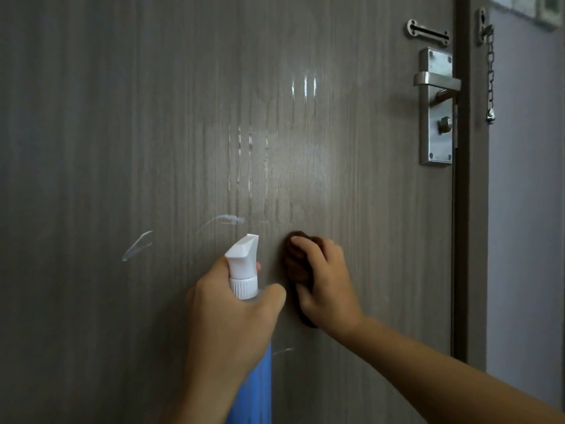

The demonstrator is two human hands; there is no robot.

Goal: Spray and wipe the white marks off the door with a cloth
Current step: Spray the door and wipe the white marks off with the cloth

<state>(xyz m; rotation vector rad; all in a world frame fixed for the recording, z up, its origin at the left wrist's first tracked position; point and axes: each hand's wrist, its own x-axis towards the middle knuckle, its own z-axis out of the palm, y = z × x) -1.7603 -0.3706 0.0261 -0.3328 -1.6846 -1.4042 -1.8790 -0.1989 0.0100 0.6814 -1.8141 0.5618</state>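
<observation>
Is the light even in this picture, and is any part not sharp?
Head view: dim overall, with a bright glare patch mid-way across the grey wood-grain door; corners darker; the brown cloth under the right hand looks slightly blurred.

Before you stands the door (pixel 122 117), filling the view from the left edge to the frame at right. On its right side: a chain-lock slide plate (pixel 428 32) at top, the lever handle (pixel 436 79) directly below it, a thumb-turn (pixel 444 125) lower on the same plate. The chain (pixel 490 78) hangs on the frame, right of the handle. Streaks of spray (pixel 250 160) run down mid-door; marks (pixel 137 244) lie lower left of them. Your left hand (pixel 226 319) holds the spray bottle (pixel 244 264) upright, in front of the door, below the streaks. Just right of it, your right hand (pixel 324 280) presses the cloth (pixel 295 270) against the door.
</observation>
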